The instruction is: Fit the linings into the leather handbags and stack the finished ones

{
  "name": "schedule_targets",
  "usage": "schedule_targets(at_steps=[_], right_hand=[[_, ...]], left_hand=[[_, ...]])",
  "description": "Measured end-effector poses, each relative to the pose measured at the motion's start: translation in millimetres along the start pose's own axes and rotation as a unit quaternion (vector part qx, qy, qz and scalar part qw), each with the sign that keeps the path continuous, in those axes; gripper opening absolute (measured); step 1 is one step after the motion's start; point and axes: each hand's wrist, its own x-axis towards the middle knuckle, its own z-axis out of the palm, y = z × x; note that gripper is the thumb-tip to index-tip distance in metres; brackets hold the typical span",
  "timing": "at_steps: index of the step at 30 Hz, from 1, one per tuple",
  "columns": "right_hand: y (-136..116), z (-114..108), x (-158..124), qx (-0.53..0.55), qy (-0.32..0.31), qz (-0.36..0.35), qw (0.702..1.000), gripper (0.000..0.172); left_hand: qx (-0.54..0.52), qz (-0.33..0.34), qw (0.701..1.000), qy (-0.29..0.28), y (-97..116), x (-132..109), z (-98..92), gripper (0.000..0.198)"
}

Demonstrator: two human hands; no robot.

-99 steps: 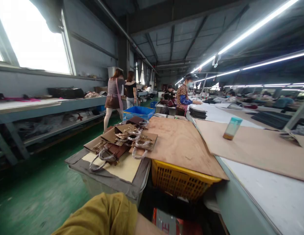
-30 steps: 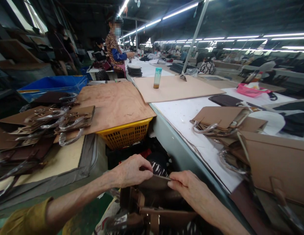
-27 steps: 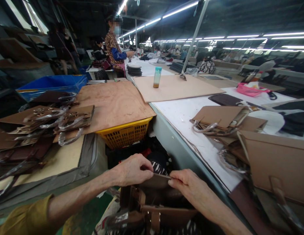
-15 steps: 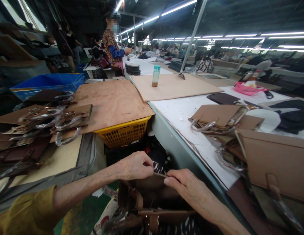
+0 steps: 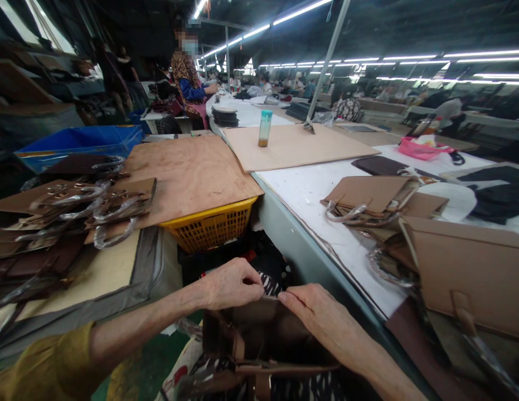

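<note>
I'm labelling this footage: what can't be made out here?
Head view, for all:
Open bag: bottom hidden by its front edge.
Left hand: some fingertips hidden behind itself.
Yellow basket: contents hidden by wooden board.
Large brown bag: cut off by right edge.
Far people: too small, blurred.

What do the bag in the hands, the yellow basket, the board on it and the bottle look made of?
Bag: leather or imitation leather, smooth with slight sheen; can't tell which.
Yellow basket: likely moulded plastic, judging by even colour and slotted walls.
Board: apparently plywood, matt; blotchy wood-like grain shows.
Bottle: clear plastic or glass; brown contents show through.
</note>
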Motion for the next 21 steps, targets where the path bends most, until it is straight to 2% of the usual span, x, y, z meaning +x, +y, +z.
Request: schedule_targets(at_steps=[8,15,19,21], right_hand=[[2.9,1.8,-0.5,0.019,-0.011,0.026,0.999,0.039],[0.2,0.3,-1.1,0.059,-0.03,-0.03,0.997,0.026],[4.9,3.3,3.0,0.072,-0.037,0.0,0.997,0.031],[9.2,4.4,6.3,0.093,-0.06,0.02,0.994,0.031]], left_hand=[[0.026,0.019,0.999,-0.004,2.6,2.5,-1.3,0.021],[0.033,0.031,0.999,0.001,4.2,1.6,-0.8,0.022],[0.026,0.028,0.999,0.0,3.4,2.9,0.9,0.022],[0.022,0.022,0.999,-0.009,2.8,4.2,1.8,0.022]])
